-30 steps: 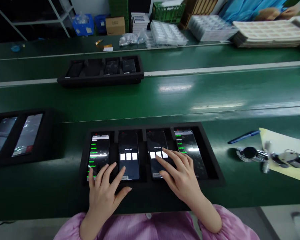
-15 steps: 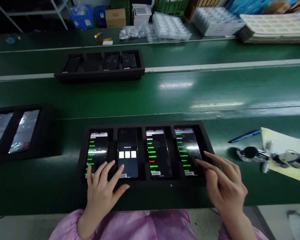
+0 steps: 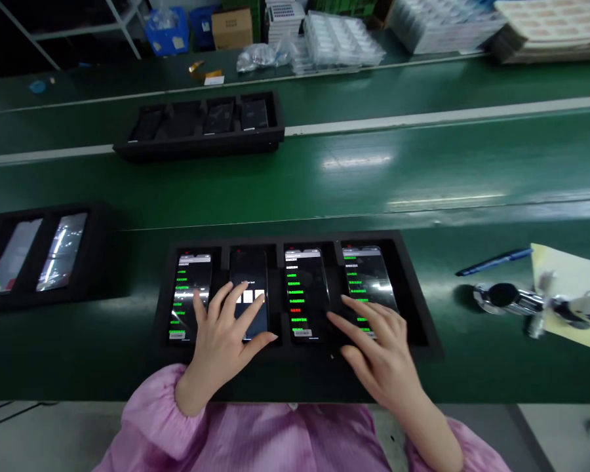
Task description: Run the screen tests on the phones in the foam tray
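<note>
In front of me a black foam tray (image 3: pixel 344 237) holds several smartphones side by side. My left hand (image 3: pixel 226 331), fingers spread, lies over the second phone (image 3: pixel 255 321) from the left, partly covering its dark screen with white squares. Left of it, the leftmost phone (image 3: pixel 185 288) shows a list of green lines. The third phone (image 3: pixel 302 282) has a similar list with one red line. My right hand (image 3: pixel 381 341) is open, its index fingertip near that phone's right edge and its other fingers over the rightmost phone (image 3: pixel 366 269).
A second tray of phones (image 3: pixel 98 216) stands at the left, and another black tray (image 3: pixel 196 147) sits farther back. To the right lie a blue pen (image 3: pixel 494 262), a shiny metal object (image 3: pixel 509 296) and yellow paper (image 3: pixel 565 262). Clear plastic trays (image 3: pixel 341 39) are stacked behind.
My left hand has moved right and forward, onto the second phone's screen. My right hand has moved left, from the rightmost phone's right side to between the two right phones.
</note>
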A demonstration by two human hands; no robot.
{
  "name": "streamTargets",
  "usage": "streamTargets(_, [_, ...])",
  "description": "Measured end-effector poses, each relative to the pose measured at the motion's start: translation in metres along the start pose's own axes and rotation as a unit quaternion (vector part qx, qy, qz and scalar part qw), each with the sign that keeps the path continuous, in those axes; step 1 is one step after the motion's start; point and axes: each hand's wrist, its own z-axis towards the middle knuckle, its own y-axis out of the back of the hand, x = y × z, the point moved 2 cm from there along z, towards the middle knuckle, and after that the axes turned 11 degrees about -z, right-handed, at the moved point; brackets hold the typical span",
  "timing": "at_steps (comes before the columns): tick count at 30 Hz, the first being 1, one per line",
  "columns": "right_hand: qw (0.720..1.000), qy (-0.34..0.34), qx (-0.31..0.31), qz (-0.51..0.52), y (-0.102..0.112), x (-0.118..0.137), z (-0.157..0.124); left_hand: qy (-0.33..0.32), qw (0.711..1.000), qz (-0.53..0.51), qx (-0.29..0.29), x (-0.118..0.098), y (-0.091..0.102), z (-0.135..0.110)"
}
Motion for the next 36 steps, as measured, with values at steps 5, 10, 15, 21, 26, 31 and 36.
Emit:
streamTargets(5, [1.000,-0.002,0.004,-0.026,-0.005,0.016,0.009,0.037,0.997,-0.016,-0.064,0.017,0.019,-0.029])
streamTargets(10, [0.999,0.044,-0.002,0.012,-0.004,0.016,0.006,0.116,0.989,0.026,-0.087,0.048,0.036,-0.073])
streamTargets(15, [0.998,0.070,-0.002,0.004,-0.012,0.015,0.003,0.218,0.971,0.055,-0.083,0.073,0.049,-0.103])
streamTargets(21, [0.996,0.082,-0.031,0.011,-0.026,0.008,-0.002,0.225,0.971,0.054,-0.056,0.071,0.051,-0.108])
streamTargets(26, [0.996,0.072,-0.043,0.012,-0.029,0.006,-0.004,0.220,0.972,0.055,-0.062,0.070,0.046,-0.104])
streamTargets(31, [0.996,0.073,-0.046,0.019,-0.027,0.009,-0.001,0.217,0.972,0.075,-0.049,0.073,0.047,-0.110])
streamTargets(36, [0.995,0.086,-0.046,0.018,-0.027,0.012,0.001,0.197,0.976,0.067,-0.069,0.056,0.051,-0.106])
